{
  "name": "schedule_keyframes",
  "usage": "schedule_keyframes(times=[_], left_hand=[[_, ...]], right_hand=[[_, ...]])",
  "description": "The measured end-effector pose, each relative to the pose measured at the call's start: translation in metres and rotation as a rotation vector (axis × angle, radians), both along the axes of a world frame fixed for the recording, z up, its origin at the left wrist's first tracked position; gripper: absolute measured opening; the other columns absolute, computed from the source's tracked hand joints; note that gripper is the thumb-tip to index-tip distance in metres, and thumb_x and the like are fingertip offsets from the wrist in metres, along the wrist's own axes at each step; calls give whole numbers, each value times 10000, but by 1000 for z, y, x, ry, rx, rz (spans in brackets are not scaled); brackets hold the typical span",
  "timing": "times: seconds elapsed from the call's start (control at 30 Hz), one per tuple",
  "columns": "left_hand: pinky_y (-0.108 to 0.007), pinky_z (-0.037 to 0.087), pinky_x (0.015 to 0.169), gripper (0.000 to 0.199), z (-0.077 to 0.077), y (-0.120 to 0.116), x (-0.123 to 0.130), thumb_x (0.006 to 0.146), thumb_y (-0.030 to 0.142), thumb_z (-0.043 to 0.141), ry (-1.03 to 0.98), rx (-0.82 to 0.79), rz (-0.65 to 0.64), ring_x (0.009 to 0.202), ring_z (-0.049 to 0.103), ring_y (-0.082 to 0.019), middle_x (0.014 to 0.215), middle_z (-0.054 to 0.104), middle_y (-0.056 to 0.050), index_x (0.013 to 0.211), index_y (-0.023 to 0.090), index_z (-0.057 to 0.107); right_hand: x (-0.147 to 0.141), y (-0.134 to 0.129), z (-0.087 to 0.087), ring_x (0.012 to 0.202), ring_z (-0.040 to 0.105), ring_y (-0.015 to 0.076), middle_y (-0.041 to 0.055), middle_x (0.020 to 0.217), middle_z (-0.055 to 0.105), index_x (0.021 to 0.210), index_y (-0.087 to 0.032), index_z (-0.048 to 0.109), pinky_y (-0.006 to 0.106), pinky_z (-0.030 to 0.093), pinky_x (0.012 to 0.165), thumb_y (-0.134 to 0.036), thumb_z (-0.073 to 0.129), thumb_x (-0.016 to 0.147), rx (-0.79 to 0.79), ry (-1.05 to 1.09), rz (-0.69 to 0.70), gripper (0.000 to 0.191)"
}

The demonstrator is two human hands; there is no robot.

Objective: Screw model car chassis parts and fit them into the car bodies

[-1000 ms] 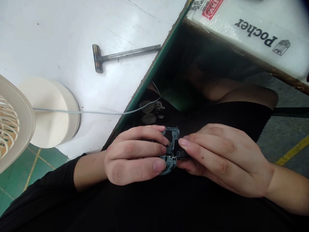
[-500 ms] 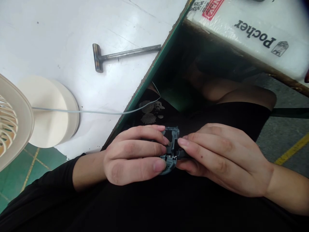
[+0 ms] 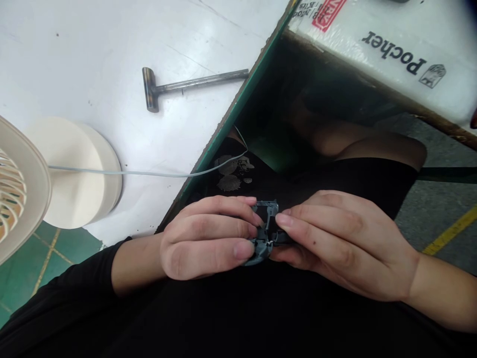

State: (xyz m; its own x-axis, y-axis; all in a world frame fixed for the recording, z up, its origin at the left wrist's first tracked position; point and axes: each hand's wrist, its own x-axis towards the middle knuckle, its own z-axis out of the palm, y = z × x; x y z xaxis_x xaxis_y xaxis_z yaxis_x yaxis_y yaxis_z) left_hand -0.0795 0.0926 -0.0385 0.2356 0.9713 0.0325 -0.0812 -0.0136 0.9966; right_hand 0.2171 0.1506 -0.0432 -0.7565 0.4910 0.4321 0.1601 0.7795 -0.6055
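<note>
Over my lap, my left hand [image 3: 208, 236] is closed around a small dark blue-grey plastic part [image 3: 263, 246] with an open, frame-like upper end. Its thumb presses on the rounded lower end, and the fingers cover the left side. From the right, my right hand [image 3: 339, 243] pinches a small black piece [image 3: 281, 237] between thumb and fingertips, up against the blue-grey part. Most of the black piece is hidden behind the fingers, so I cannot tell its kind or whether the two are joined.
A metal T-shaped hammer-like tool [image 3: 197, 82] lies on the white tabletop [image 3: 93, 44]. A cream fan [image 3: 78, 169] stands at the left, its thin cable [image 3: 160, 174] running over the green table edge [image 3: 231, 109]. At upper right is a white wrapped package [image 3: 387, 54] printed "Pocher".
The blue-grey part has tilted slightly, its rounded lower end shifting up and left with my left thumb. My right hand has barely moved and keeps its pinch.
</note>
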Motion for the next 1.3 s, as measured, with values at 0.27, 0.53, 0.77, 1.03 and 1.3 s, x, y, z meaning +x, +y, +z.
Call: schedule_keyframes(times=[0.27, 0.53, 0.77, 1.03, 1.3], left_hand=[[-338, 775, 940, 674, -20, 0, 8, 920, 25, 962, -70, 178, 1, 1060, 917, -248, 1188, 910, -61, 1512, 294, 785], [-330, 791, 722, 405, -26, 10, 13, 1064, 210, 891, -557, -666, -72, 849, 875, -201, 1079, 824, -32, 1445, 232, 755], [-316, 797, 711, 406, -28, 11, 11, 1065, 226, 898, -614, -738, -95, 808, 886, -193, 1065, 826, -28, 1449, 206, 769], [-331, 801, 704, 411, -28, 13, 11, 1051, 239, 917, -627, -793, -96, 760, 875, -190, 1047, 811, -15, 1433, 210, 767], [-295, 795, 715, 414, -28, 14, 10, 1042, 210, 919, -616, -784, -98, 790, 882, -183, 1053, 810, -21, 1436, 200, 790]], right_hand=[[-5, 1, -10, 997, 870, 272, 134, 1244, 874, 1503, -224, 781, 397, 775, 826, -493, 888, 1095, -186, 99, -134, 500], [-24, 7, -23, 977, 847, 237, 70, 1089, 872, 1280, -258, 864, 341, 720, 819, -571, 874, 1088, -1267, 233, -155, 367], [-24, 7, -30, 974, 827, 241, 64, 1113, 856, 1269, -261, 867, 352, 713, 828, -542, 961, 1015, -1246, 172, -169, 390], [-28, 11, -29, 948, 801, 229, 63, 1117, 834, 1180, -250, 888, 342, 690, 811, -567, 1021, 946, -1154, 139, -207, 416], [-27, 12, -29, 976, 814, 247, 47, 995, 835, 1153, -250, 866, 357, 699, 831, -557, 963, 1011, -1303, 191, -128, 352]])
